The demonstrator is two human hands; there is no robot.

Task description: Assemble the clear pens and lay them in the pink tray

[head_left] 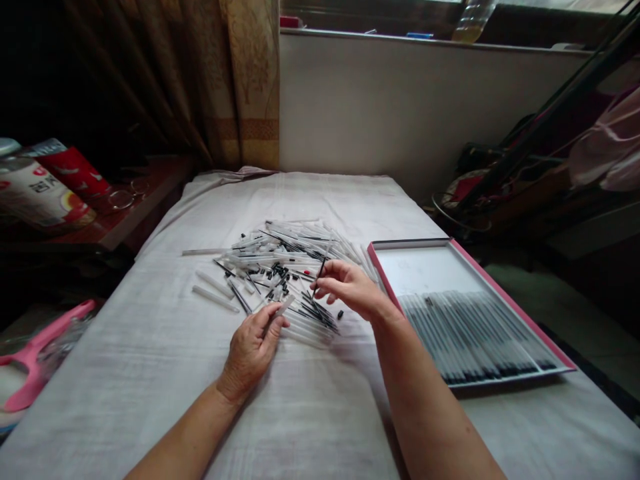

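My left hand (pixel 256 343) is closed around a clear pen barrel (pixel 286 305), whose end sticks out past the thumb and forefinger. Pinched between the fingers of my right hand (pixel 347 285) is a thin black pen refill (pixel 320 272), held nearly upright above the pile. Under and beyond both hands spreads a loose heap of clear pen barrels (pixel 305 237), dark refills (pixel 317 313) and small black caps (pixel 277 272). One black cap (pixel 341 315) lies apart, just below my right hand.
To the right, a pink-edged box (pixel 385 267) holds a row of pens (pixel 465 337). A white cloth (pixel 150 373) covers the work surface. At the left stand a labelled jar (pixel 40 193) and glasses (pixel 120 199) on a wooden cabinet, with a pink-handled item (pixel 37 353) nearer.
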